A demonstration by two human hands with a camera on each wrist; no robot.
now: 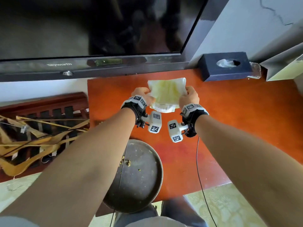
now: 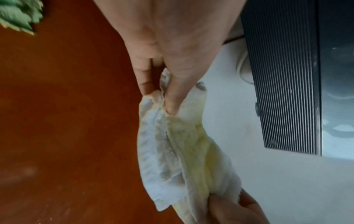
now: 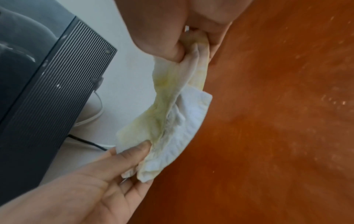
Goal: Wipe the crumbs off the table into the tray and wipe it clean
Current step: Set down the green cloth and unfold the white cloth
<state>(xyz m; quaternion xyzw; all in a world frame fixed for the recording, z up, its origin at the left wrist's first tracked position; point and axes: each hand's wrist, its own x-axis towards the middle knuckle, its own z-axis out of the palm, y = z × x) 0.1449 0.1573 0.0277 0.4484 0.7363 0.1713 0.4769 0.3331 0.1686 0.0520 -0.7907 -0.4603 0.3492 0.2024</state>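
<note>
A white cloth (image 1: 167, 92) stained yellow hangs stretched between my two hands above the far part of the orange-red table (image 1: 237, 112). My left hand (image 1: 147, 93) pinches its left edge and my right hand (image 1: 188, 94) pinches its right edge. In the left wrist view the left hand (image 2: 170, 106) clamps the cloth (image 2: 182, 144). In the right wrist view the right hand (image 3: 191, 50) grips the bunched cloth (image 3: 172, 121). A round dark metal tray (image 1: 144, 185) overhangs the table's near edge, with crumbs (image 1: 127, 163) on its left side.
A large TV (image 1: 98, 30) stands behind the table. A dark tissue box (image 1: 224, 66) sits at the back right. Wooden hangers (image 1: 32, 136) lie on a low rack to the left. A thin black cable (image 1: 199, 161) crosses the table's near right. Fine specks (image 3: 325, 98) dot the tabletop.
</note>
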